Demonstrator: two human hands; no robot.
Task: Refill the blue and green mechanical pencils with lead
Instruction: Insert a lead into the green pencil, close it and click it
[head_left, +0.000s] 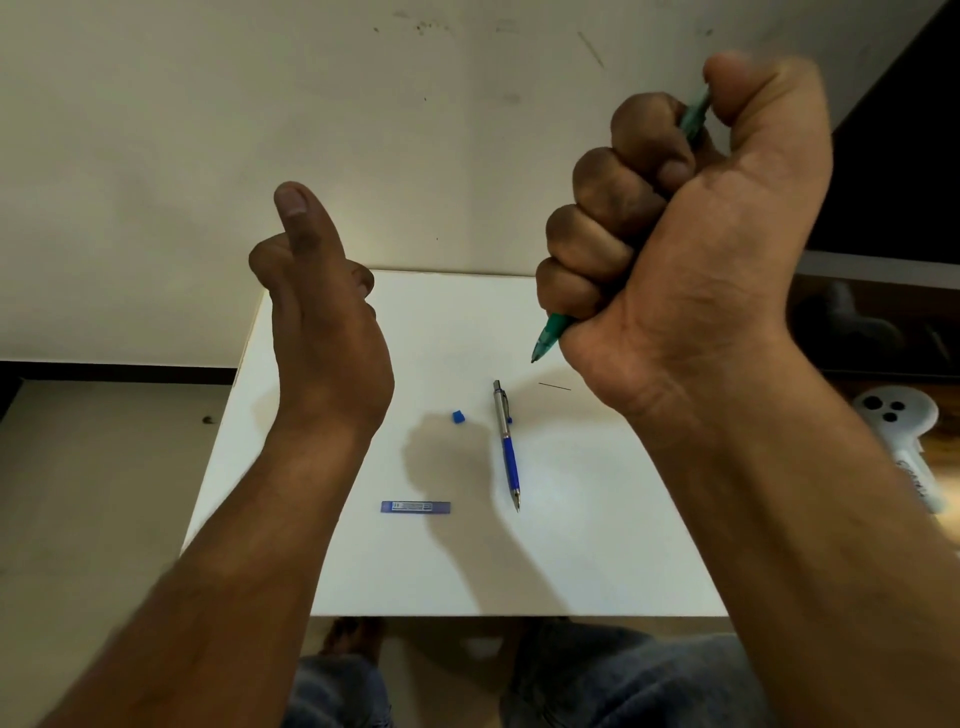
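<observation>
Right hand grips the green pencil; left hand is curled, its grasp unclear. Lead case lies on the table, contents unclear, cap apart.

The table is looking matt, smooth; the blue pencil is showing glossy metal; the green pencil is looking like translucent plastic.

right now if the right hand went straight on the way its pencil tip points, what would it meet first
Probably the table near the silver end of the blue pencil; the right hand is raised, so depth is unclear.
</observation>
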